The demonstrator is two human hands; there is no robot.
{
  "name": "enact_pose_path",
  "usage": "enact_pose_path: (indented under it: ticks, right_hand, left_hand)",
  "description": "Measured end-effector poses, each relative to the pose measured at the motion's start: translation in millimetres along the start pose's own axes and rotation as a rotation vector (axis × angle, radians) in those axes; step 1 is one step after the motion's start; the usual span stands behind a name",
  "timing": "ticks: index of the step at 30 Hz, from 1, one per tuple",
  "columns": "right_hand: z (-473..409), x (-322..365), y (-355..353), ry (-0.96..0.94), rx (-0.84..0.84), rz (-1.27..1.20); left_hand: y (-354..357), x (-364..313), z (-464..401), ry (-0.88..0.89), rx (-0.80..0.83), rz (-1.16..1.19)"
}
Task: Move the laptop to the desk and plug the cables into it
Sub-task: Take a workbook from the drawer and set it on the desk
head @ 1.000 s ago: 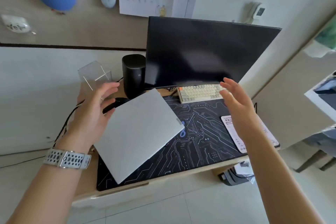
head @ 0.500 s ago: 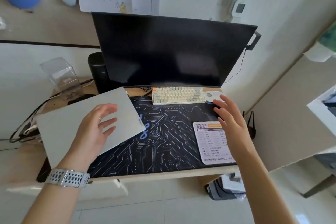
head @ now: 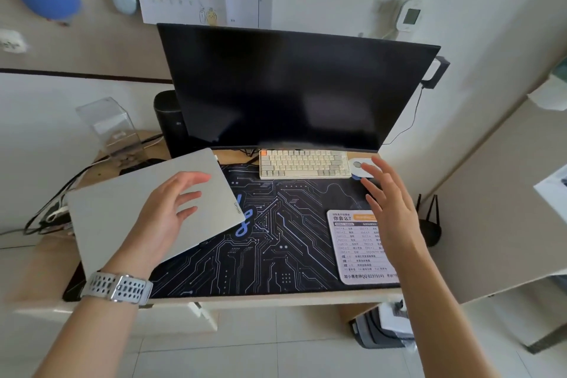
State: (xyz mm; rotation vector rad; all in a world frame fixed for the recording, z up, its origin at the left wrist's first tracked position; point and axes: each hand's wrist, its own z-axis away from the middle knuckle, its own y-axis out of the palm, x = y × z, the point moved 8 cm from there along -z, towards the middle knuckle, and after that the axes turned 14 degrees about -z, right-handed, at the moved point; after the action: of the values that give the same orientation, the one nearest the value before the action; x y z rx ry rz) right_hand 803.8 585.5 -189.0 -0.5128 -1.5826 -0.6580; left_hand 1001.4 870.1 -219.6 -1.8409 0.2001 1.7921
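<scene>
Laptop (head: 147, 212) lies closed and skewed on the desk (head: 276, 301), right under the left hand (head: 162, 218), whose fingers are spread and loose, gripping nothing. Cables (head: 46, 215) bunch just left of it. Right hand (head: 389, 202) floats open above the mat (head: 276, 239), mouse (head: 357, 167) at its fingertips

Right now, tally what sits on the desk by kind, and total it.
Laptop: 1
Monitor: 1
Keyboard: 1
Mouse: 1
Black speaker: 1
Clear box: 1
Desk mat: 1
Shortcut card: 1
Total: 8
</scene>
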Motion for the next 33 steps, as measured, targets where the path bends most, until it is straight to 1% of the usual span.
enact_pose_path:
  ticks: [3,5,8,11,16,20,24,26,28,30,33]
  right_hand:
    - [-6.7,-8.1,-3.9,0.012,0.018,0.002]
    - [-14.0,-13.8,-2.9,0.019,0.028,0.004]
    - [-25.6,-24.4,4.1,0.073,0.070,-0.046]
    - [-33.6,-22.4,13.1,0.055,0.137,-0.030]
    - [-39.5,-31.0,25.4,0.089,0.215,-0.050]
    - [-26.1,-54.6,75.2,0.151,0.379,-0.038]
    - [3.0,-77.2,150.2,0.182,0.603,-0.014]
    - [20.5,-87.7,184.5,0.203,0.690,-0.003]
    - [36.7,-96.4,212.9,0.229,0.767,-0.020]
    - [50.3,-104.4,235.0,0.250,0.824,-0.030]
    - [65.8,-116.8,259.6,0.273,0.874,-0.009]
  left_hand:
    - [6.5,-1.5,1.1,0.020,-0.005,-0.068]
    - [9.7,-9.2,-0.7,0.031,-0.026,-0.054]
    - [17.9,-19.8,2.2,-0.015,-0.048,0.016]
    - [23.7,-28.1,4.9,-0.019,-0.088,0.022]
    - [18.2,-11.1,16.2,-0.084,-0.189,-0.001]
    - [-8.5,8.9,53.1,-0.137,-0.304,-0.023]
    - [-55.0,30.3,107.2,-0.224,-0.507,0.005]
    - [-75.1,42.5,137.8,-0.257,-0.602,-0.017]
    - [-91.7,56.9,162.7,-0.298,-0.681,0.019]
    - [-104.9,71.7,178.8,-0.337,-0.722,0.022]
    - [-119.2,88.8,187.6,-0.377,-0.744,-0.036]
